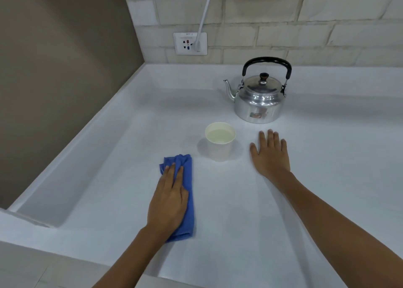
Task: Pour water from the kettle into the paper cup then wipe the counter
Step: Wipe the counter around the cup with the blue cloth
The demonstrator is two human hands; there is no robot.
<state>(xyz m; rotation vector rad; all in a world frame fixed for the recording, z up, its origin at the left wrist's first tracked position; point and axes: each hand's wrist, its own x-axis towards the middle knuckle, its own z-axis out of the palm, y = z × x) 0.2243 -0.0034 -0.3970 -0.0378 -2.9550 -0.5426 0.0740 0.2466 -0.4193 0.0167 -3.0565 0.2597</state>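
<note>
A shiny metal kettle point(259, 100) with a black handle stands upright at the back of the white counter point(229, 200), spout pointing left. In front of it a white paper cup point(220, 142) holds water. My left hand point(169, 198) lies flat on a folded blue cloth point(185, 191), pressing it onto the counter left of the cup. My right hand point(270, 154) rests palm down on the counter to the right of the cup, fingers spread, holding nothing.
A wall socket point(189, 43) with a white plug and cable sits on the tiled back wall. A brown side wall point(54, 80) bounds the counter on the left. The counter's front edge point(65, 250) runs across the lower left.
</note>
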